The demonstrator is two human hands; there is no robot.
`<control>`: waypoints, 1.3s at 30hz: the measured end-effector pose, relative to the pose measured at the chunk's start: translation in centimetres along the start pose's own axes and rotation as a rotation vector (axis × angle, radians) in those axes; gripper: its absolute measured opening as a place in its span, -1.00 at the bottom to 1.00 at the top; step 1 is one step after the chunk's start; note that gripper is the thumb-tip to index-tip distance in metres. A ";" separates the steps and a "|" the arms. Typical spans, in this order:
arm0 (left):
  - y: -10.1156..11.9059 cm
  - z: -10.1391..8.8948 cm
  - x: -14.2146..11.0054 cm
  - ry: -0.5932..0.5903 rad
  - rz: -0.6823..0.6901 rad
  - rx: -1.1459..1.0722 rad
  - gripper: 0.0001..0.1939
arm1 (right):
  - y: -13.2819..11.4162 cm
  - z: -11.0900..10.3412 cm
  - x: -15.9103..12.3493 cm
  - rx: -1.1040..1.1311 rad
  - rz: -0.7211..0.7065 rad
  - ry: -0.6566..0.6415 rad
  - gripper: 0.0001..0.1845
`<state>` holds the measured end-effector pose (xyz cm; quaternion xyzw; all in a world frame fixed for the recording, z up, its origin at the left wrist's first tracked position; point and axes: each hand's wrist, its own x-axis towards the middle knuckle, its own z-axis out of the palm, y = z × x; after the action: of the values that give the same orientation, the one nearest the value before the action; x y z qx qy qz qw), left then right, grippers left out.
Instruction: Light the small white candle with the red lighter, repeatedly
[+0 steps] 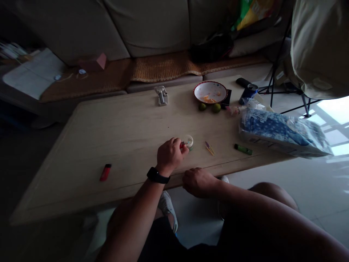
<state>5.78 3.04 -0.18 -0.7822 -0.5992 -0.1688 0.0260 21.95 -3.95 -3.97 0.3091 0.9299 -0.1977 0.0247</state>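
Over the pale table, the left hand is pinching a small red object, fingers clamped on it, right beside the small round container, which is sitting near the front edge. Down at that edge, the right hand is resting with fingers curled together. Thin sticks are lying between the container and a green lighter.

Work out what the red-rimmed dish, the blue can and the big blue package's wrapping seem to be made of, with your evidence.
Dish: smooth white surface with a coloured rim; perhaps glazed ceramic, though enamel or plastic is possible.
Can: probably thin metal, printed blue, given its round, pale-edged top.
Wrapping: glossy plastic film, judging by its creases and glare.
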 end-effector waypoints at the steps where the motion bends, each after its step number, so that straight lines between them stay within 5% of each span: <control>1: 0.0 0.0 0.0 -0.004 -0.003 0.000 -0.84 | 0.0 0.0 0.0 0.002 0.000 -0.001 -0.70; 14: -0.4 -0.3 -0.4 0.055 0.015 -0.029 -0.64 | 0.0 0.1 0.1 -0.023 0.001 0.004 -0.70; 24: -0.2 -0.9 -0.5 0.035 -0.030 0.008 -0.88 | 0.1 0.1 0.0 -0.011 -0.015 0.028 -0.69; 39: 0.5 0.1 0.0 0.028 -0.019 0.015 -0.85 | 0.2 0.5 0.0 -0.013 -0.034 0.038 -0.69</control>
<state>6.23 2.97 -0.16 -0.7738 -0.6074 -0.1753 0.0386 21.99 -3.99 -4.54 0.2969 0.9366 -0.1862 0.0056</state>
